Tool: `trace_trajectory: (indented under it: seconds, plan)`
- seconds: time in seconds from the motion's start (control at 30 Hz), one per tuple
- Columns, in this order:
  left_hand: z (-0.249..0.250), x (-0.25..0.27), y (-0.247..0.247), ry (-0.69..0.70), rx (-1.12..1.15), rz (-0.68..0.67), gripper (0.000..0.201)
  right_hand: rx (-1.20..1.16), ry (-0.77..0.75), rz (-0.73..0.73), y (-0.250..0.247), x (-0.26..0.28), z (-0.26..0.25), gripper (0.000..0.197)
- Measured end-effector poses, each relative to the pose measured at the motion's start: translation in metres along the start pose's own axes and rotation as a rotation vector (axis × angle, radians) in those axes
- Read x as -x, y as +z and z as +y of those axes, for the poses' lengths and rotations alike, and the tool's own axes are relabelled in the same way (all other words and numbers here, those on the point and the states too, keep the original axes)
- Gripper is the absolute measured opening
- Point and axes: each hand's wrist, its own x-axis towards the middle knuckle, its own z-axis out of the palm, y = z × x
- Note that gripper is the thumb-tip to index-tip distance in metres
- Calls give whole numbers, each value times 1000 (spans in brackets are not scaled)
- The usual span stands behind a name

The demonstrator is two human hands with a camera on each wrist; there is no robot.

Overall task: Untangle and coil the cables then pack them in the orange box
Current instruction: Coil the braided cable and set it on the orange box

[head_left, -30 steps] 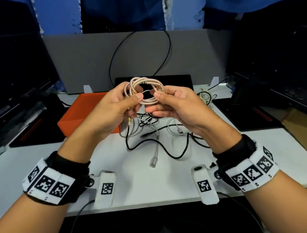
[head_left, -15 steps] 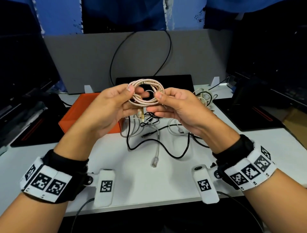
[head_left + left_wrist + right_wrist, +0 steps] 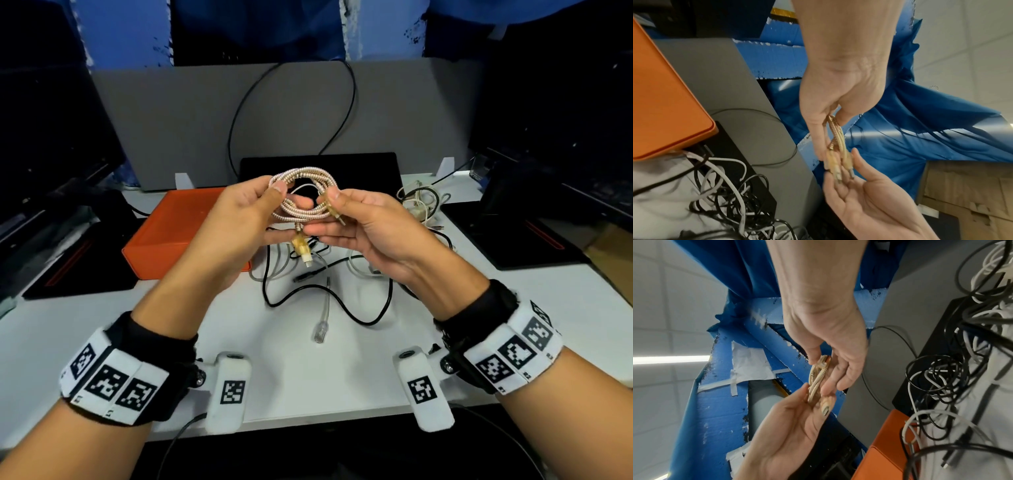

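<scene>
At the centre of the head view a coiled rose-gold braided cable is pinched on either side by the left hand and right hand above the white table, right of the closed orange box; in the left wrist view the coil is pinched mid-frame by that hand, and in the right wrist view by its own hand.

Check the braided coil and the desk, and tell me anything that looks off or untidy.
The braided coil, held by the left hand and right hand, has a gold plug dangling loose below it. Underneath, black and white cables lie tangled on the desk beside the closed orange box.
</scene>
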Motion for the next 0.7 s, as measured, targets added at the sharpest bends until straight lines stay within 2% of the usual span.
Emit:
trace_trajectory:
  seconds: [0.13,0.23,0.3,0.5,0.57,0.63,0.7]
  plan:
    - [-2,1,12,-24,204,-12,35,-16,30,30,3,-2,7,26]
    - [3,2,12,-17,461,0,39,-46,46,-33,10,1,8,37]
    - [6,4,11,-10,537,14,39,-22,27,-54,15,3,10,38]
    - [-1,5,27,-1,446,288,30,-4,-8,-27,31,8,29,35]
    - [-2,6,30,-7,466,340,30,-6,-16,-13,34,8,35,36]
    - [-2,4,28,-23,478,310,31,-7,-14,-19,32,7,34,34]
    - [-1,2,20,-35,434,210,35,3,-12,-18,28,6,30,34]
